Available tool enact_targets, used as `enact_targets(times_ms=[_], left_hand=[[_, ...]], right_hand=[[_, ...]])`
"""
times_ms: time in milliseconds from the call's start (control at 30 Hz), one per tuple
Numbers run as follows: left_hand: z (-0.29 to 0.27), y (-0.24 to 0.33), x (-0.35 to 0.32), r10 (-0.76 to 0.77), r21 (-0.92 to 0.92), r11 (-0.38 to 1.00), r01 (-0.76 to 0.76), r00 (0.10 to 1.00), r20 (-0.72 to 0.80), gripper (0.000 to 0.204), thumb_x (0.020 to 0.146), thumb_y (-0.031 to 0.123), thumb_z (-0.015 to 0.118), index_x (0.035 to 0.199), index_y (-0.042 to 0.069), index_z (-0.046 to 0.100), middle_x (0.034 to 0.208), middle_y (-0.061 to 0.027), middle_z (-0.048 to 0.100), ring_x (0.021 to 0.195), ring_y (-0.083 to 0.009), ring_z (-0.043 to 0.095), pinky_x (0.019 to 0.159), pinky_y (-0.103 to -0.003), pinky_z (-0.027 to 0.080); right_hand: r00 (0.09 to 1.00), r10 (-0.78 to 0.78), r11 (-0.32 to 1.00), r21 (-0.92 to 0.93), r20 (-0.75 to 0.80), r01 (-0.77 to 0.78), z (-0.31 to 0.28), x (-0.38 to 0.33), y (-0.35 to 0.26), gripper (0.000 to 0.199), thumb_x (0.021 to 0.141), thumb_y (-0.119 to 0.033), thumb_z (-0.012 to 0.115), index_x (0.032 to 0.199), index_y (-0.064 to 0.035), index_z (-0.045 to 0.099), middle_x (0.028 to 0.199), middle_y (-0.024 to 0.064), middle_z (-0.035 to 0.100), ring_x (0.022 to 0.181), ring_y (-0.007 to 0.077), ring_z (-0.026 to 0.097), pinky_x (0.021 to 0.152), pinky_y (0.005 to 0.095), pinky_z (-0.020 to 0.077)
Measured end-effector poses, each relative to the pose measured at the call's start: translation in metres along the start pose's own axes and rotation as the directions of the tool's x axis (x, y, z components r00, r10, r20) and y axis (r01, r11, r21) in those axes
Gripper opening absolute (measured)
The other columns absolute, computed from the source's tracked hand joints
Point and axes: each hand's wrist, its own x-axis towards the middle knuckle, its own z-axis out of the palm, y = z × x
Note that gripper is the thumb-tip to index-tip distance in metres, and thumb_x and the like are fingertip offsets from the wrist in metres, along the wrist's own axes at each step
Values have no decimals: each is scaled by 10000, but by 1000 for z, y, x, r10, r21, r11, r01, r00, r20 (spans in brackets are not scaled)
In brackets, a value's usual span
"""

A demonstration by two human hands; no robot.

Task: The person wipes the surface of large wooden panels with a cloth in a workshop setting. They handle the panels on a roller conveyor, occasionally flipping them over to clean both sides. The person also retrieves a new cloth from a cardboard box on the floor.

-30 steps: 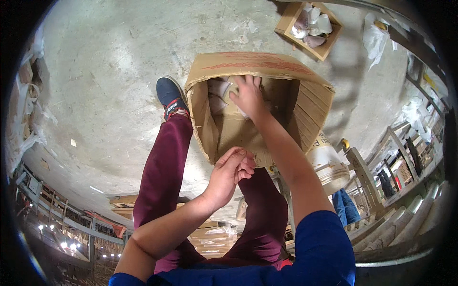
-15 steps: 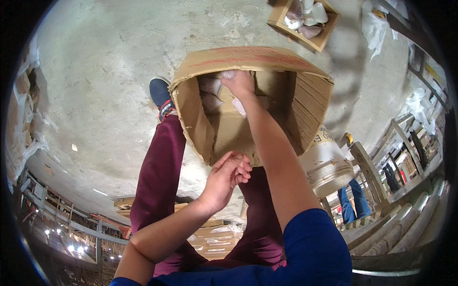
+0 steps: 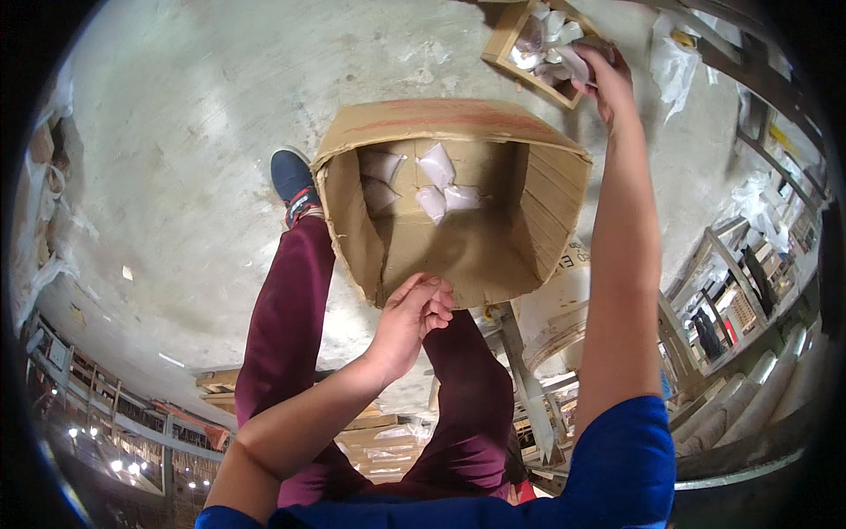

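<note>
An open cardboard carton (image 3: 449, 122) stands between my legs, its mouth facing me. Several small plastic bags with pale pinkish contents (image 3: 434, 166) lie on its bottom, toward the far and left side. My right arm reaches past the carton to a small wooden box (image 3: 503, 46) at the far right, filled with similar bags. There my right hand (image 3: 608, 81) has its fingers closed on a filled plastic bag (image 3: 577, 64) at the box's rim. My left hand (image 3: 410, 317) hovers by the carton's near edge, fingers loosely curled in, with nothing seen in them.
A white bucket (image 3: 555, 309) stands right of the carton, partly behind my right arm. Clear plastic sheeting (image 3: 674, 66) hangs at the far right. Long rolls (image 3: 749, 406) and wooden frames line the right side. My shoe (image 3: 291, 176) rests left of the carton.
My right hand has left the carton's inside and moved up and right to the wooden box, where it grips a bag. More bags now show in the carton. My left hand has barely moved.
</note>
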Motion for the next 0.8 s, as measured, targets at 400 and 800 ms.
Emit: enact_targets(times_ms=[400,800], left_hand=[[-15,9,-3,110,-59,992,-111,994,-20,151,937,186,437,929,67,529,764,-23,545,702,-119,530,670,-248,427],[-19,-4,-10,41,-31,999,-43,997,-61,174,941,218,492,944,56,554,771,-5,554,702,-90,526,672,-233,425]], right_hand=[[843,-293,901,-164,451,401,164,-189,72,122,803,-91,598,910,-46,635,979,118,625,907,247,615,807,323,492],[795,-168,332,-726,583,602,297,-156,166,463,905,-263,420,1331,-82,431,1368,136,431,1289,290,370,1034,517,290]])
